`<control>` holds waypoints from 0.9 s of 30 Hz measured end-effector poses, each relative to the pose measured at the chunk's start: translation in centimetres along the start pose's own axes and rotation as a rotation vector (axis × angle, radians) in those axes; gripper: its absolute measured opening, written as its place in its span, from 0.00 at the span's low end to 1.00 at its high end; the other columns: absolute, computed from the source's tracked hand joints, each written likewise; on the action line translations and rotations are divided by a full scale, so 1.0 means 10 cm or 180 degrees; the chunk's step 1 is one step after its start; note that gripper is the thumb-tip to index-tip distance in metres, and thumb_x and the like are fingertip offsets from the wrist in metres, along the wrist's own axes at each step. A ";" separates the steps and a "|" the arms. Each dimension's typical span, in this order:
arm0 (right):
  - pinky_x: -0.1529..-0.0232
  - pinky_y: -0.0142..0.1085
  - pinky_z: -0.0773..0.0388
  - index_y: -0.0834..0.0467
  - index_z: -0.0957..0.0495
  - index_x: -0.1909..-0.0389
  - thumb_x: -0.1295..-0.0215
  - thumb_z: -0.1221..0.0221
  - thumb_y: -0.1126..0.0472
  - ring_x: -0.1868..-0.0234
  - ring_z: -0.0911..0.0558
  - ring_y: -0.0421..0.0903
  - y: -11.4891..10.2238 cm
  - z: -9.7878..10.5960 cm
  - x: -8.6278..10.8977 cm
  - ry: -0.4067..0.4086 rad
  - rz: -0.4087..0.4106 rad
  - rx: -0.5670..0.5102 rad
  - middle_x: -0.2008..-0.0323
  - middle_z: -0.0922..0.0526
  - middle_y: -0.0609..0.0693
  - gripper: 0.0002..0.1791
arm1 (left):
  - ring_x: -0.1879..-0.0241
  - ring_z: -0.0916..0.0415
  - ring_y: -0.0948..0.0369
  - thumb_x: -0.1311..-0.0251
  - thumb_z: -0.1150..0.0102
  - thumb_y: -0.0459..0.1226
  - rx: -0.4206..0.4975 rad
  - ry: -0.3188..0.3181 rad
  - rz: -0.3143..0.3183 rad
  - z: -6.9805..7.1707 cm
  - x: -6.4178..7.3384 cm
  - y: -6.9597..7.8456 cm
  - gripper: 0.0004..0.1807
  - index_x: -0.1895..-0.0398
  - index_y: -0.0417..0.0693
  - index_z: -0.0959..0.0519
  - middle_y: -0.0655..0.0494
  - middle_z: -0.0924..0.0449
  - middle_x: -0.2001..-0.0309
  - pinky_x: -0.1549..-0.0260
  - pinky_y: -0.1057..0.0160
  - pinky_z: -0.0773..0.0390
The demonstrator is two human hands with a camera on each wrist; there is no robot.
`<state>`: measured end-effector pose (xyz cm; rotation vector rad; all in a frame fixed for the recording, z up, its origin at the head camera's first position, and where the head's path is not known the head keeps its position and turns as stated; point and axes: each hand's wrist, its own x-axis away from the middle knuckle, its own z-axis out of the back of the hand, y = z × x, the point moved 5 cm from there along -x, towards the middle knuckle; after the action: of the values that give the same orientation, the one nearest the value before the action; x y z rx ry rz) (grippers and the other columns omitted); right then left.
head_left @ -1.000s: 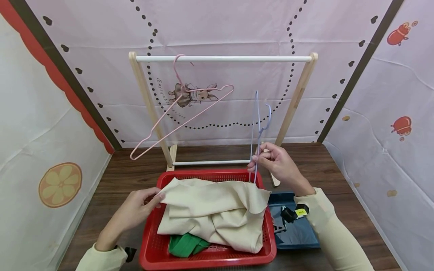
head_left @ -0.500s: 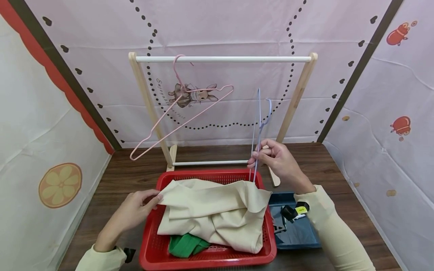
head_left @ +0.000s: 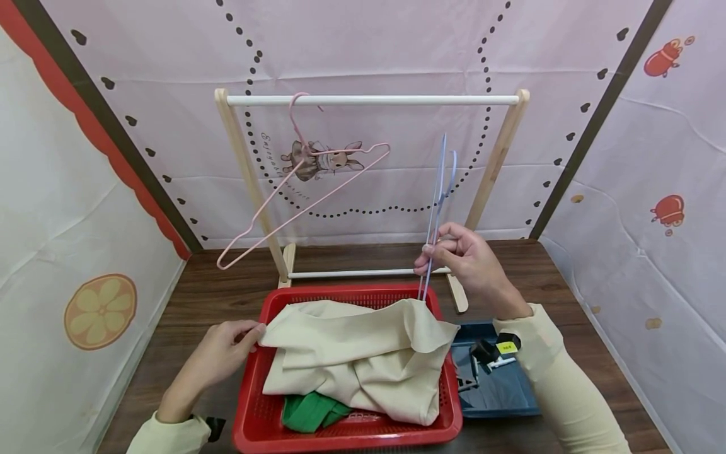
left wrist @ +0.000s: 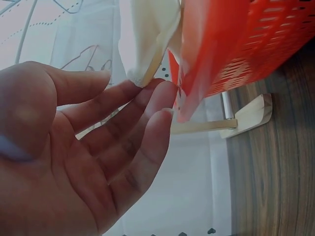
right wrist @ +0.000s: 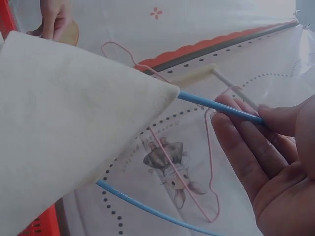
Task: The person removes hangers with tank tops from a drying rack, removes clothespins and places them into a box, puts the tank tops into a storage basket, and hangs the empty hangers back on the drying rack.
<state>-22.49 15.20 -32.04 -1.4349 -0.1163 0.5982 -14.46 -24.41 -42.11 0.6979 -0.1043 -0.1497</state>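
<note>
A cream garment (head_left: 346,337) lies folded across a red plastic basket (head_left: 416,436). My left hand (head_left: 218,353) is at its left corner, fingertips on the edge; the left wrist view shows the hand (left wrist: 106,132) with the corner at its fingertips and the thumb apart in that view. My right hand (head_left: 467,258) pinches a light blue wire hanger (head_left: 442,170) between thumb and fingers. It stands upright, hook towards the right, its lower end inside the garment's raised right part. Under the cloth (right wrist: 83,108), the hanger's end is hidden in the right wrist view.
A pink hanger (head_left: 309,208) hangs from the white rail (head_left: 397,100) of a wooden rack behind the basket. Green cloth (head_left: 312,410) shows at the basket's front. Right of it sits a dark blue tray (head_left: 499,394) with small items. Printed curtains enclose the sides and back.
The right hand has risen slightly with the blue hanger, which stands more upright. The left hand has drawn a little to the left and the garment's left corner has moved with it.
</note>
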 end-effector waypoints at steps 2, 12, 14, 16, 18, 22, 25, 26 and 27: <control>0.50 0.40 0.18 0.61 0.30 0.56 0.26 0.46 0.66 0.63 0.11 0.51 -0.03 -0.01 -0.01 -0.0014 0.0056 -0.0020 0.66 0.11 0.51 0.04 | 0.77 0.29 0.65 0.29 0.45 0.37 -0.0009 0.0018 -0.0008 0.00 0.00 -0.02 0.11 0.53 0.43 0.16 0.57 0.20 0.73 0.80 0.67 0.28; 0.55 0.41 0.16 0.62 0.30 0.57 0.28 0.46 0.69 0.63 0.11 0.48 -0.20 -0.04 -0.03 0.0059 0.0265 -0.0030 0.68 0.11 0.50 0.04 | 0.78 0.30 0.63 0.29 0.44 0.39 -0.0058 0.0207 0.0191 0.01 0.01 -0.13 0.13 0.51 0.41 0.16 0.55 0.21 0.74 0.82 0.66 0.29; 0.56 0.41 0.16 0.61 0.30 0.57 0.28 0.45 0.69 0.64 0.11 0.49 -0.22 -0.04 -0.03 0.0067 0.0295 0.0001 0.67 0.11 0.51 0.04 | 0.76 0.28 0.62 0.29 0.44 0.38 -0.0104 0.0270 0.0214 0.02 0.01 -0.15 0.13 0.51 0.40 0.17 0.53 0.19 0.70 0.80 0.65 0.28; 0.56 0.41 0.16 0.61 0.30 0.57 0.28 0.46 0.69 0.64 0.11 0.49 -0.25 -0.05 -0.03 0.0071 0.0322 0.0029 0.67 0.11 0.51 0.04 | 0.73 0.27 0.61 0.29 0.44 0.38 -0.0155 0.0309 0.0237 0.02 0.00 -0.18 0.13 0.51 0.40 0.17 0.52 0.17 0.67 0.77 0.64 0.27; 0.55 0.41 0.16 0.61 0.30 0.57 0.27 0.46 0.69 0.64 0.11 0.49 -0.27 -0.06 -0.04 0.0076 0.0343 0.0057 0.67 0.12 0.52 0.04 | 0.71 0.26 0.61 0.30 0.44 0.39 -0.0196 0.0320 0.0278 0.01 0.00 -0.22 0.14 0.50 0.39 0.17 0.52 0.16 0.66 0.75 0.63 0.27; 0.53 0.42 0.17 0.62 0.30 0.57 0.27 0.46 0.69 0.64 0.11 0.51 -0.28 -0.07 -0.07 0.0094 0.0345 0.0104 0.67 0.12 0.54 0.04 | 0.71 0.25 0.61 0.30 0.44 0.39 -0.0180 0.0213 0.0361 -0.04 -0.01 -0.28 0.15 0.48 0.38 0.19 0.53 0.16 0.67 0.75 0.63 0.26; 0.52 0.42 0.17 0.62 0.30 0.57 0.27 0.46 0.69 0.64 0.11 0.54 -0.28 -0.06 -0.10 0.0111 0.0325 0.0141 0.67 0.12 0.54 0.03 | 0.71 0.24 0.61 0.30 0.44 0.39 -0.0140 0.0141 0.0397 -0.08 -0.03 -0.32 0.16 0.47 0.37 0.20 0.52 0.16 0.66 0.75 0.63 0.26; 0.52 0.42 0.17 0.62 0.30 0.57 0.27 0.46 0.69 0.64 0.12 0.54 -0.29 -0.06 -0.10 0.0114 0.0321 0.0148 0.67 0.12 0.53 0.03 | 0.71 0.24 0.61 0.30 0.45 0.39 -0.0122 0.0114 0.0420 -0.10 -0.03 -0.33 0.16 0.46 0.37 0.20 0.52 0.16 0.66 0.75 0.63 0.25; 0.51 0.42 0.17 0.61 0.30 0.57 0.27 0.46 0.69 0.64 0.12 0.55 -0.29 -0.06 -0.11 0.0116 0.0329 0.0156 0.67 0.12 0.53 0.03 | 0.70 0.23 0.61 0.30 0.45 0.39 -0.0114 0.0090 0.0430 -0.11 -0.03 -0.34 0.17 0.46 0.37 0.20 0.51 0.16 0.65 0.75 0.62 0.25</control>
<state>-22.23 14.16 -29.07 -1.4096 0.0014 0.6551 -14.95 -26.20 -45.13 0.6548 -0.1212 -0.0123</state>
